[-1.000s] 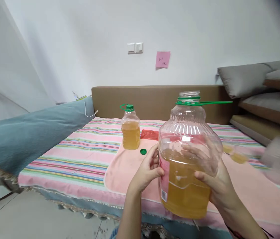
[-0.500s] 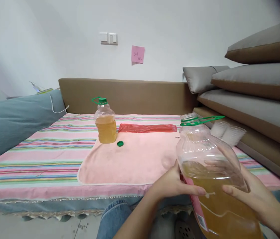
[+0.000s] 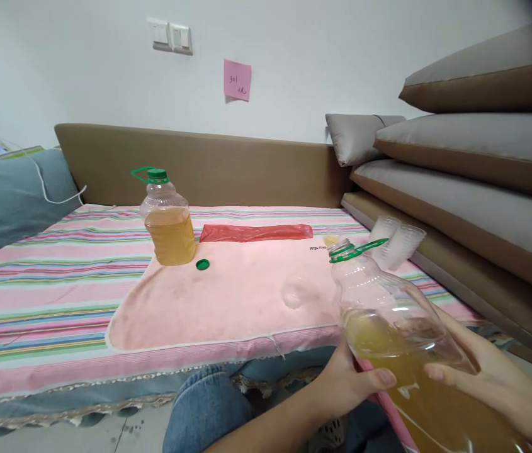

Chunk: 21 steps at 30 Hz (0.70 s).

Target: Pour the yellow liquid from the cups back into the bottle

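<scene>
A large clear bottle (image 3: 388, 321), uncapped and part full of yellow liquid, leans with its neck toward the upper left. My left hand (image 3: 348, 384) grips its near left side, and my right hand (image 3: 473, 371) holds its right side. Around the open neck is a green ring with its handle sticking out. A second bottle (image 3: 171, 233) of yellow liquid stands upright at the back left with a green cap on. The loose green cap (image 3: 203, 265) lies on the pink cloth (image 3: 218, 302). A clear round thing (image 3: 293, 294), likely a cup, is on the cloth left of the held bottle.
A folded red plastic bag (image 3: 256, 233) lies behind the cloth. Stacked clear cups (image 3: 402, 245) lie at the right beside piled grey-brown cushions (image 3: 473, 182). A blue bolster (image 3: 20, 195) lines the left. My jeans-clad knee (image 3: 209, 402) is at the front edge.
The view has shifted right and closer to the bed. Both hands still hold the bottle, which now tilts more to the left. Something small and yellowish now shows behind its neck.
</scene>
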Available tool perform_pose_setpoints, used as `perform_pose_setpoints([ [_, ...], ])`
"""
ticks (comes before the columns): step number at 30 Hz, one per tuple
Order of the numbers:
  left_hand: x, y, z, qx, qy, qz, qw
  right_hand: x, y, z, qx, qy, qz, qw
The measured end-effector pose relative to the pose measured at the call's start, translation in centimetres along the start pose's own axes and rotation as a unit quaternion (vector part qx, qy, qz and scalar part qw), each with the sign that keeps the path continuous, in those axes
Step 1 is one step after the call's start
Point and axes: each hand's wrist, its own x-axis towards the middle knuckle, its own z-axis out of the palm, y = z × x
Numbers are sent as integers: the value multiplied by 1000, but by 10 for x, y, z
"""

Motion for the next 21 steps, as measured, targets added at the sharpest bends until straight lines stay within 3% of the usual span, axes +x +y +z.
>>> perform_pose_setpoints([
  [9, -6, -26, 1, -39, 21, 26, 999, 1, -12, 4, -4, -24, 8, 1000],
  [15, -6, -45, -1, -47, 75, -15, 996, 5, -22, 9, -19, -18, 35, 999],
  [21, -9, -49, 3, -68, 74, -12, 995, 7, -24, 9, -26, -22, 58, 998],
])
